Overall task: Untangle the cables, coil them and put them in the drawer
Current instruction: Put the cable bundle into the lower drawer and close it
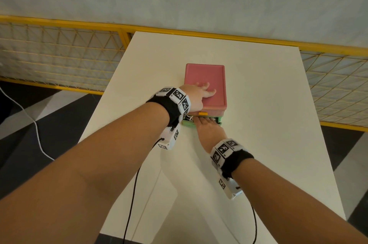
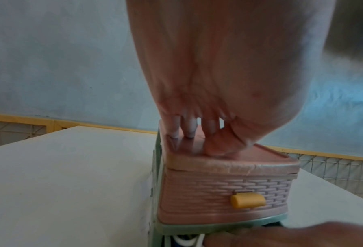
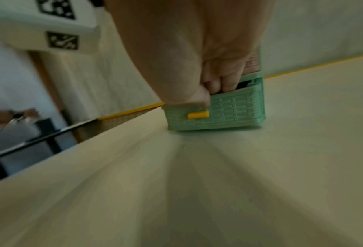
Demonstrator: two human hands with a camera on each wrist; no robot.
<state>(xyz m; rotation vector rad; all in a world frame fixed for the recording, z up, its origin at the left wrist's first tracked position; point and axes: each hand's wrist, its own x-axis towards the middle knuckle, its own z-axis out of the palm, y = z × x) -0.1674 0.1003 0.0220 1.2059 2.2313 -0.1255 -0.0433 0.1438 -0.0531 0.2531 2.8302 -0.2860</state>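
We see a plastic drawer (image 3: 216, 113) moulded in a rough basket weave, under a smooth pink lid (image 1: 205, 82), on our matt desk (image 1: 258, 124).

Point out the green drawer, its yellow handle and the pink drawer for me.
green drawer (image 3: 235, 108), right wrist view, woven front panel.
yellow handle (image 3: 198, 115), right wrist view, middle of the knob.
pink drawer (image 2: 208, 188), left wrist view, woven front.

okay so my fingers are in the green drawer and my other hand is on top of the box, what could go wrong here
Pushing the green drawer in could trap the right hand, whose fingers curl over the front edge. The white cable showing at the opening might get pinched. The left hand only presses the pink top, so the box could slide.
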